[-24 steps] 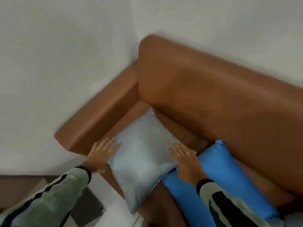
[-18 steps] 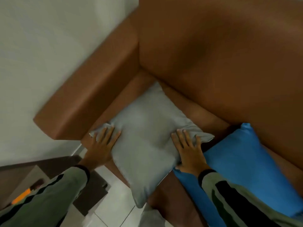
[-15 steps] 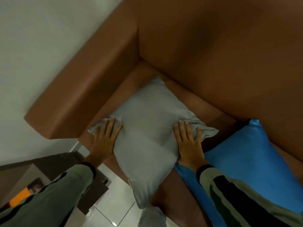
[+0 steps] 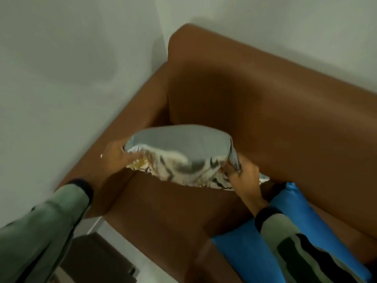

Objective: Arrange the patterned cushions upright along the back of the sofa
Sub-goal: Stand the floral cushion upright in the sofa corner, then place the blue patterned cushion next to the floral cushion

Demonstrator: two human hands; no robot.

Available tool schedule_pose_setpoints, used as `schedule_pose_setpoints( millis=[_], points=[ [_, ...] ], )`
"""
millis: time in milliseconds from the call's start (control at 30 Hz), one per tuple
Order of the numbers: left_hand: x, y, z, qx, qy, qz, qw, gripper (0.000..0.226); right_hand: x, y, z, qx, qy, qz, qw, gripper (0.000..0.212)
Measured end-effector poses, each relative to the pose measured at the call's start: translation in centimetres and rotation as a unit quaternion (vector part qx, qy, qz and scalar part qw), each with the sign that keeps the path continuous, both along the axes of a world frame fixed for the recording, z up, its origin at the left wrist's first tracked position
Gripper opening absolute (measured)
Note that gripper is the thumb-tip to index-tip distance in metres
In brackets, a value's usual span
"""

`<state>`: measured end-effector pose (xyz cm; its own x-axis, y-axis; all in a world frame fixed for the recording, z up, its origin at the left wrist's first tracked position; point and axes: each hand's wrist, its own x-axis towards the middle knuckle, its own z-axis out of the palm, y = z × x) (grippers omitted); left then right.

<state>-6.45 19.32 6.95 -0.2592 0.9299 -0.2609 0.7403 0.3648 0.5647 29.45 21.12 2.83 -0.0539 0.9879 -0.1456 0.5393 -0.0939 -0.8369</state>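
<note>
A cushion (image 4: 181, 152) with a plain grey back and a patterned white, grey and yellow face is held in the air above the seat of the brown sofa (image 4: 265, 103), near the corner of backrest and armrest. The grey side faces up and away, and the patterned side tilts toward me. My left hand (image 4: 116, 154) grips its left edge and my right hand (image 4: 244, 176) grips its right edge. A plain blue cushion (image 4: 255, 248) lies flat on the seat at the lower right, partly under my right sleeve.
The sofa's left armrest (image 4: 122, 135) runs along a white wall (image 4: 71, 68). A dark low piece of furniture (image 4: 98, 260) stands on the pale floor off the sofa's front corner. The brown seat (image 4: 163, 211) shows bare beneath the held cushion.
The grey cushion was lying flat on the seat under both palms. Both hands have now gripped its edges, lifted it and begun turning it, so the patterned face shows.
</note>
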Motion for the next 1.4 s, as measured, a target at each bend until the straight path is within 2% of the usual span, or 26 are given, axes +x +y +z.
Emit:
schedule_pose_setpoints(
  millis=[33, 100, 133, 200, 300, 500, 600, 733, 800, 900, 1000, 1067, 1167, 1200, 1300, 1333, 1400],
  points=[
    [0.0, 1.8, 1.5, 0.018, -0.028, -0.012, 0.999, 0.082, -0.2, 1.0, 1.2, 0.012, 0.009, -0.020, 1.000, 0.029],
    [-0.1, 5.7, 4.0, 0.064, -0.022, -0.059, 0.996, 0.064, -0.4, 2.6, 2.6, 0.028, 0.017, -0.055, 0.998, 0.036],
    [-0.2, 7.7, 4.5, 0.084, -0.013, -0.087, 0.993, 0.063, -0.6, 3.3, 3.0, 0.026, 0.016, -0.071, 0.997, 0.043],
    [-0.2, 11.4, 4.8, 0.073, 0.029, -0.144, 0.986, 0.063, -0.9, 4.6, 3.4, 0.005, 0.007, -0.099, 0.995, 0.055],
    [0.7, 15.1, 3.4, 0.039, 0.064, -0.182, 0.980, 0.044, -1.3, 5.9, 2.8, -0.043, -0.003, -0.115, 0.992, 0.053],
    [2.8, 15.7, -1.1, 0.075, 0.106, -0.131, 0.983, 0.030, -1.1, 6.7, -0.1, -0.083, -0.041, -0.095, 0.991, 0.055],
    [3.1, 14.8, -2.4, 0.089, 0.118, -0.113, 0.983, 0.032, -0.1, 7.6, -1.0, -0.093, -0.108, -0.062, 0.988, 0.060],
    [4.3, 12.8, -3.3, 0.110, 0.086, -0.105, 0.985, 0.029, 0.9, 8.8, -1.8, -0.074, -0.192, -0.048, 0.977, 0.052],
    [4.9, 10.9, -4.0, 0.097, 0.103, -0.075, 0.987, 0.037, 1.5, 8.5, -1.7, -0.072, -0.227, -0.044, 0.970, 0.050],
    [6.7, 6.7, -4.7, 0.142, 0.140, -0.038, 0.979, 0.044, 4.0, 6.3, -1.5, -0.082, -0.262, -0.026, 0.961, 0.045],
    [10.1, 1.9, -5.4, 0.167, 0.191, -0.054, 0.966, 0.043, 8.9, 2.3, -1.9, -0.111, -0.289, 0.000, 0.951, 0.039],
    [13.6, -1.4, -6.3, 0.153, 0.187, -0.121, 0.963, 0.044, 13.1, -0.9, -2.3, -0.135, -0.321, 0.013, 0.937, 0.041],
    [19.4, -6.4, -8.2, 0.160, 0.145, -0.273, 0.937, 0.050, 20.2, -6.1, -3.5, -0.204, -0.356, 0.035, 0.911, 0.058],
    [21.8, -8.4, -9.2, 0.133, 0.125, -0.329, 0.927, 0.056, 23.2, -8.1, -4.0, -0.238, -0.357, 0.036, 0.902, 0.064],
    [26.9, -13.8, -12.7, -0.091, 0.089, -0.453, 0.882, 0.085, 31.0, -13.7, -6.2, -0.335, -0.353, 0.065, 0.871, 0.079],
    [28.0, -15.5, -13.8, -0.126, 0.107, -0.470, 0.867, 0.093, 33.2, -15.3, -7.2, -0.356, -0.357, 0.075, 0.860, 0.084],
    [29.7, -18.3, -15.6, -0.141, 0.160, -0.460, 0.862, 0.107, 36.5, -17.8, -8.8, -0.370, -0.367, 0.084, 0.849, 0.095]
  ],
)
